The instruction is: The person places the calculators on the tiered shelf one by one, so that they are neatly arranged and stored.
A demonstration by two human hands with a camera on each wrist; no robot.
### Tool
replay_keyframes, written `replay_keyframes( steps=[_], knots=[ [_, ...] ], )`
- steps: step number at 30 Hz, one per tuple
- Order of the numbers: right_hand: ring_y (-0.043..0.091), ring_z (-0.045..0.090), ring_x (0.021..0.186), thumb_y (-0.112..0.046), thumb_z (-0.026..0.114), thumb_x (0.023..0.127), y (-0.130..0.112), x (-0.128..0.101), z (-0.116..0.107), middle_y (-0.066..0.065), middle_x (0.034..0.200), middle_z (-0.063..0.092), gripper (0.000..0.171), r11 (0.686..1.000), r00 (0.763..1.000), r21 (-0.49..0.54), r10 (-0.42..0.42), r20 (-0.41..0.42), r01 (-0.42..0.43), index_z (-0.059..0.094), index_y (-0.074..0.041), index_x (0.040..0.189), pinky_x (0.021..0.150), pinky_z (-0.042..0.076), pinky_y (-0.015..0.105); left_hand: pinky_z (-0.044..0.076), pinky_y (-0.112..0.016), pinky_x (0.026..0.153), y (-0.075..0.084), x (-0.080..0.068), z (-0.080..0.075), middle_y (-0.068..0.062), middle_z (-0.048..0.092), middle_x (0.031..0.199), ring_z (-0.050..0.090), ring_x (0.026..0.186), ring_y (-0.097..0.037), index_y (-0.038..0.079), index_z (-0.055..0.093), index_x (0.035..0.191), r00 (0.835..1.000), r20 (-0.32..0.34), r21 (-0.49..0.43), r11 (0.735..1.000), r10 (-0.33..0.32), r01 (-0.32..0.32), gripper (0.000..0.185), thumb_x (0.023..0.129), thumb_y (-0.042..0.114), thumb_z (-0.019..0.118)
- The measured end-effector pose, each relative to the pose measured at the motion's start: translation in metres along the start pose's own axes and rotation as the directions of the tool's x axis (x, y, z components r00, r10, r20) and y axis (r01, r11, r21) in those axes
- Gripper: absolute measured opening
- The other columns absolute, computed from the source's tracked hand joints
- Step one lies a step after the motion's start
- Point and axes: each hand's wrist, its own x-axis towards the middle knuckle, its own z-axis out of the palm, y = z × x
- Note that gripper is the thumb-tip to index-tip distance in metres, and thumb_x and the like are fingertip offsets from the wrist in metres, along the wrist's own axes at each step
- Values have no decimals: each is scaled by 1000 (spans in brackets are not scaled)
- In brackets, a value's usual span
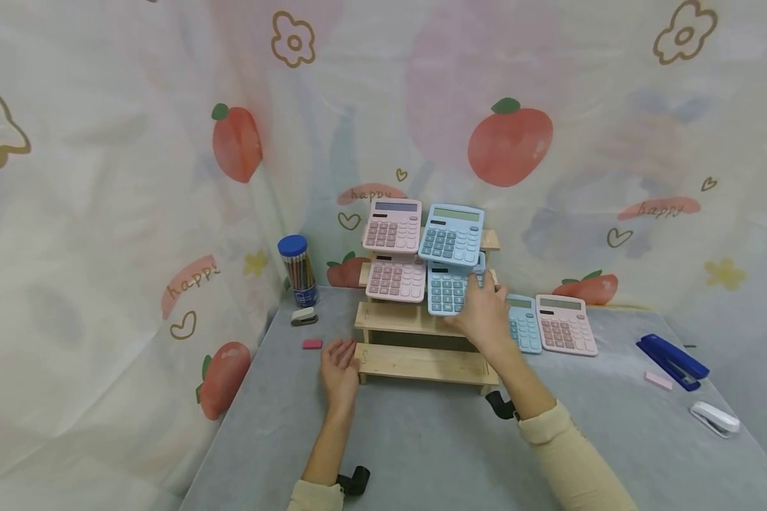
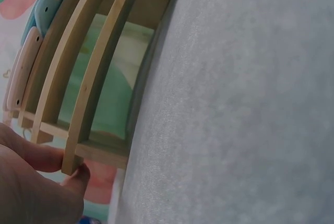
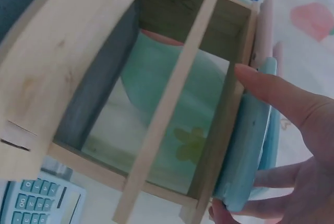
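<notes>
A stepped wooden rack (image 1: 422, 362) stands mid-table. Its top step carries a pink calculator (image 1: 393, 226) and a blue calculator (image 1: 452, 234). One step down leans a second pink calculator (image 1: 396, 278). Beside it is a second blue calculator (image 1: 446, 289), which my right hand (image 1: 486, 316) grips by its right edge. In the right wrist view my thumb (image 3: 271, 94) lies over that calculator's edge (image 3: 248, 145), with my fingers beneath it. My left hand (image 1: 339, 365) rests on the table with its fingertips (image 2: 78, 174) touching the left end of the rack's lowest bar (image 2: 88, 78).
A blue calculator (image 1: 525, 325) and a pink calculator (image 1: 565, 325) lie flat right of the rack. At the left are a pencil tube (image 1: 299, 270), a small stapler (image 1: 304, 316) and a pink eraser (image 1: 312, 344). At the right are a blue stapler (image 1: 671, 360), another eraser (image 1: 658, 380) and a white stapler (image 1: 714, 419). A printed curtain hangs behind.
</notes>
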Motion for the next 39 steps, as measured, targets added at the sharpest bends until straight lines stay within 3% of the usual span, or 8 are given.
replay_keyframes(
  steps=[6,12,19,27,33,39],
  knots=[
    [61,44,126,-43,100,63,2,4,-9,39,153,39,108,1000,1000,-3,-4,19,4,52,11,142,95,47,67,53,-49,106,1,-1,-2,-31,58,141,57,133,-44,-10,43,140,1000,19,10,1000,-9,9,54,90,-26,54],
    [56,43,128,-43,101,63,3,7,-5,37,157,37,107,997,1000,73,14,24,-16,53,5,145,102,46,63,51,-52,107,-5,-4,-7,-30,57,141,57,134,-43,-9,43,142,1000,7,31,999,-25,24,53,92,-24,54],
    [53,38,138,-39,102,62,10,12,4,33,159,37,104,986,998,167,16,-55,-7,55,3,145,112,39,63,51,-51,107,-5,-5,-6,-31,55,142,56,134,-44,-9,42,143,1000,22,33,999,-7,7,54,93,-23,55],
    [53,36,145,-40,103,60,21,21,16,30,160,38,104,978,994,204,-14,-111,36,57,2,143,120,31,63,51,-53,107,2,-4,-3,-33,55,142,55,134,-46,-9,41,143,1000,20,32,999,0,0,54,92,-23,54],
    [50,41,143,-53,95,70,24,16,13,25,156,46,92,956,987,288,-8,-163,56,63,-1,139,116,37,63,54,-48,105,-3,-1,-4,-30,57,141,58,133,-43,-10,43,142,1000,17,34,999,4,-5,54,92,-24,55],
    [49,46,139,-51,88,80,26,14,12,25,149,55,72,946,976,313,-16,-217,85,70,-4,132,115,37,64,52,-50,106,-2,-2,-3,-32,57,141,58,133,-44,-10,41,143,1000,20,18,1000,10,-11,55,92,-24,55]
  ],
)
